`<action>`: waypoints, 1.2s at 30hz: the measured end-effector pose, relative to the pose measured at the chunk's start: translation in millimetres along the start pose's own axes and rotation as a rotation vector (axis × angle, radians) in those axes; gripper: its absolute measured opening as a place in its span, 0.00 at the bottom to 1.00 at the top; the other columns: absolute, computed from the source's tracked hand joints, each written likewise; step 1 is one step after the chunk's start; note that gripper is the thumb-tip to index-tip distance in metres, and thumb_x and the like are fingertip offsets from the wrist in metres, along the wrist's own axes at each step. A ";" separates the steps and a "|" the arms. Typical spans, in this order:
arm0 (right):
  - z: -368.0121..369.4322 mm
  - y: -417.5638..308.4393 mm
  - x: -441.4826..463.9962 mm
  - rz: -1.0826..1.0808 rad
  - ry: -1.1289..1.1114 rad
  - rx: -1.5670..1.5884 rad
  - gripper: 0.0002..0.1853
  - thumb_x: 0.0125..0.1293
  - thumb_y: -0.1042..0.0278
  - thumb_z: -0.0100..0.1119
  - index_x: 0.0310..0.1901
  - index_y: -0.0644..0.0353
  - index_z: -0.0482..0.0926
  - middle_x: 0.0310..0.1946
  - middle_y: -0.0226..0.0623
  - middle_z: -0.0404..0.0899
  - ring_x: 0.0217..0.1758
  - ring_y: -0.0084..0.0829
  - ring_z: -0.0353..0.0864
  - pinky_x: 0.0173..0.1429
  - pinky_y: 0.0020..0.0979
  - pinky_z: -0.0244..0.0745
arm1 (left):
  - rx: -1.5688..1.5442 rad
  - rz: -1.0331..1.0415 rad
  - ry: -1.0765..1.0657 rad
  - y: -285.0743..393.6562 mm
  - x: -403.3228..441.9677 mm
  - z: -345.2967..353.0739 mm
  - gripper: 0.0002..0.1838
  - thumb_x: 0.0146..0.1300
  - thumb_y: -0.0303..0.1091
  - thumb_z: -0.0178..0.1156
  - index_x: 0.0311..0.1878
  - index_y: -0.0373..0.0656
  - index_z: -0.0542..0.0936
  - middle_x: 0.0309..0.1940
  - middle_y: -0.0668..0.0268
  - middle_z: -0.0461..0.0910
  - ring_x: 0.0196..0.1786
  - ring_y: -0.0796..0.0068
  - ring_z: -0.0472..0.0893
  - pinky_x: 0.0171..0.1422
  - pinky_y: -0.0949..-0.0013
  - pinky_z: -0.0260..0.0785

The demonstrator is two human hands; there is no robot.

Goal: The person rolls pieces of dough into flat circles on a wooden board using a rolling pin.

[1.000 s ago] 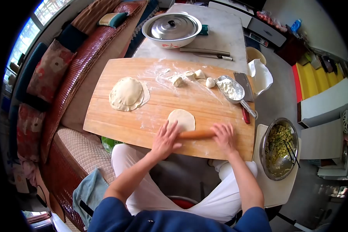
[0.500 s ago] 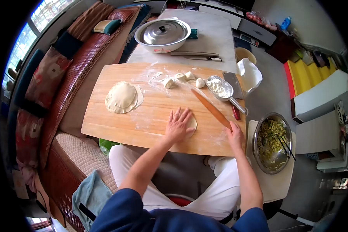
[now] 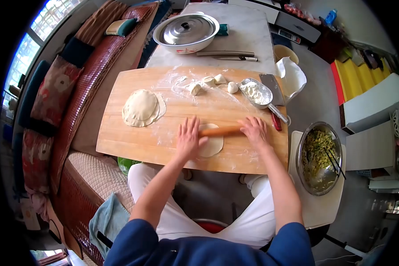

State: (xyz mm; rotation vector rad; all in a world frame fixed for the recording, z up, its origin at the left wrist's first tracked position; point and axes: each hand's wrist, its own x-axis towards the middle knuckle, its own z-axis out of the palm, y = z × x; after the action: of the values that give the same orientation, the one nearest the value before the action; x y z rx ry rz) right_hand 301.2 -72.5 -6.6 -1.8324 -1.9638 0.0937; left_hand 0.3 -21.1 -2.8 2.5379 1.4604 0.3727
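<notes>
A wooden rolling pin lies across the upper part of a thin round dough sheet on the wooden board. My left hand rests over the pin's left end with fingers spread. My right hand lies over its right end, fingers stretched out. To the left is a stack of flat dough rounds. Several small dough pieces, one of them a round lump, sit near the back edge. Beside them is a metal scoop of flour.
Behind the board stands a lidded basin, with a knife in front. A cleaver lies at the board's right edge. On the right, a metal bowl of chopped filling holds chopsticks. A sofa runs along the left.
Half a second ago the pin slanted in my right hand while my left hand lay on the dough. Now the pin lies across the dough, with both hands over its ends.
</notes>
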 end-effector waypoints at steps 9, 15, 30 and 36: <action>-10.3 13.3 -73.2 -0.125 -0.108 0.028 0.20 0.63 0.57 0.67 0.58 0.38 0.82 0.67 0.31 0.72 0.75 0.41 0.63 0.77 0.51 0.55 | -0.039 0.200 -0.173 29.7 -84.0 -22.7 0.55 0.55 0.60 0.67 0.80 0.47 0.55 0.80 0.61 0.54 0.82 0.48 0.51 0.81 0.41 0.46; 6.7 -2.8 5.0 -0.090 -0.034 -0.037 0.19 0.64 0.56 0.66 0.58 0.37 0.82 0.68 0.30 0.72 0.74 0.40 0.64 0.77 0.52 0.55 | -0.027 -0.055 0.019 -26.1 18.5 4.9 0.45 0.67 0.61 0.57 0.79 0.45 0.58 0.81 0.61 0.52 0.82 0.47 0.49 0.82 0.44 0.45; -29.5 -11.7 -67.2 -0.010 -0.018 0.161 0.24 0.58 0.70 0.69 0.58 0.54 0.79 0.49 0.39 0.81 0.54 0.43 0.80 0.55 0.40 0.75 | -0.339 -0.170 0.165 16.4 -28.2 -11.1 0.37 0.71 0.45 0.58 0.78 0.43 0.57 0.80 0.57 0.54 0.81 0.48 0.51 0.83 0.47 0.45; -35.4 15.1 -72.2 0.302 0.218 0.215 0.20 0.65 0.67 0.64 0.58 0.59 0.79 0.49 0.44 0.83 0.52 0.48 0.82 0.53 0.42 0.77 | -0.078 -0.043 0.004 57.4 7.8 10.8 0.43 0.64 0.57 0.62 0.77 0.46 0.61 0.80 0.59 0.56 0.82 0.52 0.52 0.83 0.48 0.43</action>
State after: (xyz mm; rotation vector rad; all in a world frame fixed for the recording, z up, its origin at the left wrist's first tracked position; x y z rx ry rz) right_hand 329.3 -149.0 0.1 -1.8934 -1.4627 0.1822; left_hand 54.5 -43.3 4.3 2.4427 1.4700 0.4197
